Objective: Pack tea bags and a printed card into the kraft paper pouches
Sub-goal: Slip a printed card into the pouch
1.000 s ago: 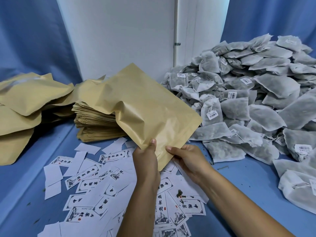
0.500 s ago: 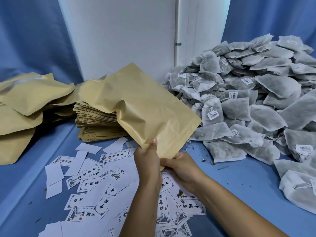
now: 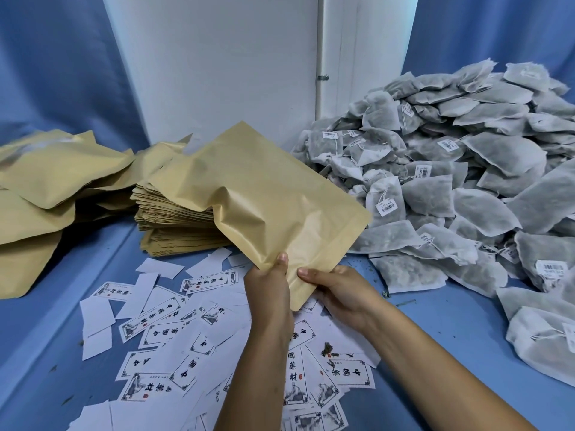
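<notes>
Both hands hold one bulging kraft paper pouch (image 3: 264,197) by its near end, tilted up and away over the table. My left hand (image 3: 270,293) pinches that end with the thumb on top. My right hand (image 3: 339,293) grips the same end from the right, fingers across the paper. White printed cards (image 3: 161,334) lie scattered below the hands. A big heap of grey tea bags (image 3: 451,188) with barcode tags fills the right side. What the pouch contains is hidden.
A stack of flat kraft pouches (image 3: 174,219) sits behind the held one. Puffed-up pouches (image 3: 49,181) lie piled at the left. The blue table surface (image 3: 435,353) meets a white wall (image 3: 217,73) and blue curtains at the back.
The right hand slid left under the pouch's near end toward the left hand, then spread slightly apart again. The pouch stays raised at about the same tilt.
</notes>
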`<state>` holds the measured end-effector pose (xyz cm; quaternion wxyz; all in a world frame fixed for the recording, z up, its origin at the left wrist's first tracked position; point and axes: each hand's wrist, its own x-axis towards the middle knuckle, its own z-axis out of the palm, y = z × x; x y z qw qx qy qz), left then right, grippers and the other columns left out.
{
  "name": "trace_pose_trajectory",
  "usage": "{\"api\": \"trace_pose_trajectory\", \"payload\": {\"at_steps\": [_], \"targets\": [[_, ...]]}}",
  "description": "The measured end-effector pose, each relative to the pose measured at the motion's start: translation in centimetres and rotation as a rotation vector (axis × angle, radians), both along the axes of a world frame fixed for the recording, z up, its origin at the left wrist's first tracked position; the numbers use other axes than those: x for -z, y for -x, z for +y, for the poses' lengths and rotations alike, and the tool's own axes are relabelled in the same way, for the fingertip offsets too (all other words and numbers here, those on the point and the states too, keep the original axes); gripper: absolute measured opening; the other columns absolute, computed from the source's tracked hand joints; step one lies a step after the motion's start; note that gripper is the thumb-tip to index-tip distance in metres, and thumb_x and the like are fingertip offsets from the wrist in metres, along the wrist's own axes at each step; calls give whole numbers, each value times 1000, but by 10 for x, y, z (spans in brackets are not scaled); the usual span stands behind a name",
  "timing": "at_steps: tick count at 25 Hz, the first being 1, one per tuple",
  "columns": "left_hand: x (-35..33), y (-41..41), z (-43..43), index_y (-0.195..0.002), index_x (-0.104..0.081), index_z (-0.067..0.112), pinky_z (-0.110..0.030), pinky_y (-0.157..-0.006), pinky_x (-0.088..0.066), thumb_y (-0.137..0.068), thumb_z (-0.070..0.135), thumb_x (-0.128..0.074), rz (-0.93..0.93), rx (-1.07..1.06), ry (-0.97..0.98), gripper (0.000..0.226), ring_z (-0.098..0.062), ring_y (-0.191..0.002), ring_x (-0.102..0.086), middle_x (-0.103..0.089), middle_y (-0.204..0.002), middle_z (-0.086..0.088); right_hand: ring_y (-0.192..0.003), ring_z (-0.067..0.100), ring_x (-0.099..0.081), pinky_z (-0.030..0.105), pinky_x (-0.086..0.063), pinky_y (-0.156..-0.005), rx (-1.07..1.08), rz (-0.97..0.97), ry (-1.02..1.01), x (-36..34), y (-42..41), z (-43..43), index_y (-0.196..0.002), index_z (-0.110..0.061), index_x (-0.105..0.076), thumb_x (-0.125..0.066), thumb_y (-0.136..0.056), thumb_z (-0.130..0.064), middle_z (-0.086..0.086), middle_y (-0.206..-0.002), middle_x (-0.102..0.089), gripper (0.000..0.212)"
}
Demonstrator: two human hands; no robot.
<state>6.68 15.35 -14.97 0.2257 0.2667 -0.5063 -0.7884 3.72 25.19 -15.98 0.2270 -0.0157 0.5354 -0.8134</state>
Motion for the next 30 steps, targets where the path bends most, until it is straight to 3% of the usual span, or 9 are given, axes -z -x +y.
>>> {"api": "trace_pose_trajectory", "payload": {"at_steps": [3,7,11,15,18,20,27,28,30], "targets": [[0,0,-1,-87,-68,13,-24,-51,-52,-89,11,-64,-29,2,2,5,-16,-66,-67,-71,-78,-1,-77,20,-72,23,-57,-65,145,-20,182,-1,11,7,-91,7,-65,-63,-80,6,18,-90,-72,11],[0,-2,-3,-86,-66,14,-17,-44,-47,-89,11,-65,-55,30,-25,4,-12,-66,-66,-70,-80,0,-80,22,-72,25,-57,-66,153,32,195,0,16,15,-87,5,-67,-69,-68,1,18,-90,-73,20],[-3,-3,-5,-81,-65,14,-19,-37,-46,-88,10,-65,-62,63,-83,8,-11,-50,-66,-69,-72,0,-94,30,-68,37,-55,-86,190,20,276,-1,25,20,-84,3,-70,-70,-67,-3,23,-103,-69,18],[-3,-3,-3,-82,-64,14,-26,-37,-48,-88,10,-65,-88,114,-119,7,-21,-63,-65,-69,-78,-4,-100,37,-62,49,-48,-95,228,57,264,2,31,28,-86,6,-70,-72,-68,-3,30,-109,-64,20],[-2,-4,-4,-90,-63,12,-22,-34,-45,-89,12,-64,-114,112,-91,2,-24,-74,-64,-68,-88,-7,-82,24,-69,31,-57,-74,262,61,228,0,34,32,-84,4,-67,-70,-76,-3,17,-90,-72,10],[-1,-3,-4,-98,-63,10,-20,-35,-44,-90,12,-64,-112,117,-74,9,-24,-79,-64,-68,-92,-7,-67,14,-68,20,-53,-58,348,111,133,-4,37,37,-79,-1,-66,-68,-82,-4,8,-76,-73,5],[2,-1,-2,-104,-61,6,-18,-35,-43,-89,11,-65,-125,111,-36,16,-23,-75,-64,-68,-94,-9,-69,12,-70,19,-54,-59,401,90,126,-2,41,43,-89,-5,-67,-68,-82,-4,4,-82,-74,7],[3,-1,-2,-102,-61,6,-20,-38,-46,-89,11,-65,-127,117,-29,15,-23,-75,-65,-68,-93,-9,-70,13,-69,20,-55,-59,439,80,144,-2,43,45,-92,-5,-68,-69,-81,-5,4,-83,-74,11],[3,-1,-2,-105,-62,5,-34,-57,-58,-88,10,-65,-127,145,-34,18,-29,-83,-66,-69,-95,-10,-67,12,-69,20,-54,-56,503,59,180,-3,47,52,-90,-5,-65,-70,-81,-4,3,-78,-74,11]]}}
